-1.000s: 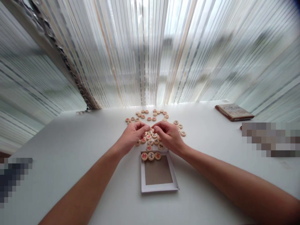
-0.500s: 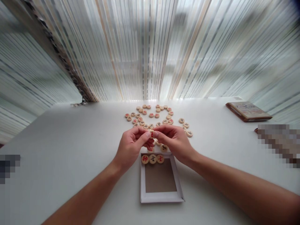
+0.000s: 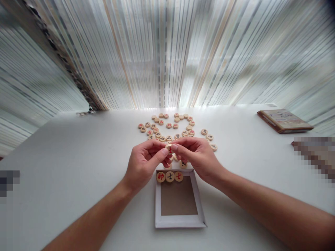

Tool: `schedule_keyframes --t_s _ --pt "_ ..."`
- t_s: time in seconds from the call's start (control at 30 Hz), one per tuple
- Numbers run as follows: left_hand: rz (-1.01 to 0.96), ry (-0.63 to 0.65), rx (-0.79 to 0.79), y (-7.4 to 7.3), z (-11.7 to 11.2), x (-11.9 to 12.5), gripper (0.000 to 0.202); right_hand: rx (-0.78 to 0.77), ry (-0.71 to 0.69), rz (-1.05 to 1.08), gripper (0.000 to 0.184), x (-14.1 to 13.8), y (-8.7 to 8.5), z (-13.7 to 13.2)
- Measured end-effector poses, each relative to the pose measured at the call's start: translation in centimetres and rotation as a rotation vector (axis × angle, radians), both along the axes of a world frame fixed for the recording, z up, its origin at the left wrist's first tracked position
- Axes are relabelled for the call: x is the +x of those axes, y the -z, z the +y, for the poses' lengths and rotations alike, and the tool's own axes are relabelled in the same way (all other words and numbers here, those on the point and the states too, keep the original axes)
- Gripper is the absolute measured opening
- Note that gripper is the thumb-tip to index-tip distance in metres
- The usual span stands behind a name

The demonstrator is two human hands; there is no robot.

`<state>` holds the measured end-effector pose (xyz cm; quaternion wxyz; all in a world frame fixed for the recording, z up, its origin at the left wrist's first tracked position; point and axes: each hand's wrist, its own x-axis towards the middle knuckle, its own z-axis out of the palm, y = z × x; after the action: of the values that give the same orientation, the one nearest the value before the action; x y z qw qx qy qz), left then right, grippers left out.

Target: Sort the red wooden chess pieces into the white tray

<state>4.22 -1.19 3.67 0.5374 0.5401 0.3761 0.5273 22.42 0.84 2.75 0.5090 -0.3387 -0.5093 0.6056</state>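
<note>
Between the fingertips of both hands is a round wooden Chinese chess piece [image 3: 169, 149] with a red character, its face turned toward me. My left hand [image 3: 143, 161] pinches its left edge, my right hand [image 3: 200, 157] its right edge. Just below them lies a shallow white box tray [image 3: 179, 221] with a brown bottom. Three pieces form a row along its far end: a red-marked piece [image 3: 161, 177] on the left, a black-marked piece [image 3: 170, 176] in the middle and another red one [image 3: 179, 176] on the right. My hands partly hide several loose pieces behind them.
Many more chess pieces [image 3: 169, 126] lie scattered on the white table [image 3: 78, 181] beyond my hands. A flat brown box [image 3: 285, 120] rests at the far right, with a blurred-out object [image 3: 318, 155] nearer. A striped string curtain [image 3: 167, 55] hangs behind the table.
Both hands keep the same pinch on the chess piece, which has hardly moved. The camera view has shifted slightly; the row in the tray is unchanged.
</note>
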Motion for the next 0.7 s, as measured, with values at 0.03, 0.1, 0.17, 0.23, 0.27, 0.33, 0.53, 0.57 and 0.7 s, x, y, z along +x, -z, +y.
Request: schedule_keyframes --t_s 0.03,0.1,0.17,0.23,0.27,0.33,0.53,0.57,0.7 --pt "0.018 -0.015 0.022 -0.02 -0.04 0.02 0.011 0.011 0.004 -0.006 0.026 0.01 0.00 -0.02" --pt "0.054 -0.051 0.061 -0.01 -0.14 0.04 0.008 0.040 0.009 -0.016 0.024 0.04 0.01 -0.07" --pt "0.082 -0.085 0.089 0.09 -0.21 0.04 0.008 0.070 0.017 -0.024 0.022 0.05 -0.02 -0.14" --pt "0.100 -0.111 0.109 0.23 -0.22 0.03 0.009 0.092 0.028 -0.039 0.022 0.05 -0.09 -0.21" --pt "0.105 -0.121 0.118 0.30 -0.20 0.03 0.010 0.097 0.032 -0.048 0.023 0.04 -0.12 -0.24" --pt "0.114 -0.133 0.129 0.38 -0.14 0.02 0.010 0.101 0.039 -0.063 0.024 0.03 -0.18 -0.27" --pt "0.131 -0.158 0.153 0.22 -0.09 0.10 0.009 0.092 0.039 -0.065 0.024 0.03 -0.17 -0.23" --pt "0.134 -0.160 0.155 0.20 -0.12 0.12 0.010 0.091 0.040 -0.070 0.025 0.03 -0.15 -0.23" --pt "0.139 -0.168 0.168 0.28 -0.30 0.17 0.010 0.090 0.055 -0.097 0.029 0.06 0.04 -0.32"
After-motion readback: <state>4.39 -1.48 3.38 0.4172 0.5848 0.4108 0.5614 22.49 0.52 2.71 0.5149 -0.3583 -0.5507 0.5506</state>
